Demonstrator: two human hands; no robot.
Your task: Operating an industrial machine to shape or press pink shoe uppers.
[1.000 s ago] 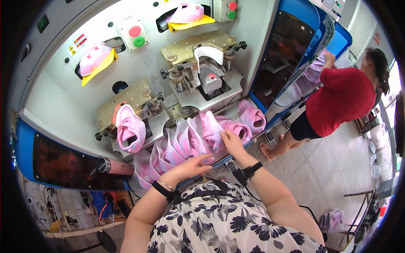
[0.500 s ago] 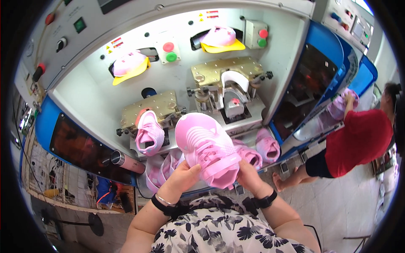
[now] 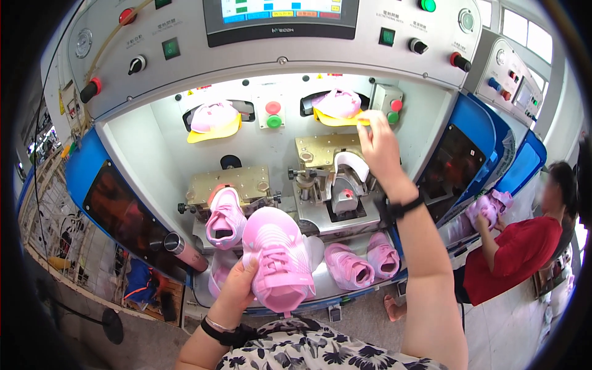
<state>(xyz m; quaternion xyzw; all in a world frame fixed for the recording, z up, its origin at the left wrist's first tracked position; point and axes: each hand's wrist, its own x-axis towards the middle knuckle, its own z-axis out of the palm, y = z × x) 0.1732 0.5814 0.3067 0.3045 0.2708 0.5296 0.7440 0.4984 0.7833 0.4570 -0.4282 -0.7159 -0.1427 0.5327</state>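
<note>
Left hand (image 3: 237,280): clamped on the left flank of the pink shoe upper, thumb on top; low, close to the body.
Pink shoe upper (image 3: 277,259): up off the ledge in front of the floral top. Long axis runs away from the wearer, toe out toward the machine, collar opening back toward the body.
Right hand (image 3: 382,151): arm stretched up and out, fingertips at the right end of the yellow rim. From here, can't tell if they're pinched on it or just against it.
Yellow-rimmed piece, right recess (image 3: 336,102): pink body seated in the back wall, rim sticking out. Long axis crosswise, so the hand meets one end, not the middle.
Key relation: yellow-rimmed piece sits just up-left of the right palm, right at the fingertips. Right hand nearer by far; left hand well apart, lower and to the left.
Yellow-rimmed piece, left recess (image 3: 213,117): same kind, no hand near.
Right press (image 3: 345,200): below the right recess; metal form and white curved pad, no shoe on it.
Left press (image 3: 203,185): mounted shoe (image 3: 225,216) on it, toe up.
Ledge: two pink shoes (image 3: 350,265) side by side at right, tumbler (image 3: 188,253) at left.
Next machine: co-worker in red (image 3: 515,253), both hands on another pink upper.
</note>
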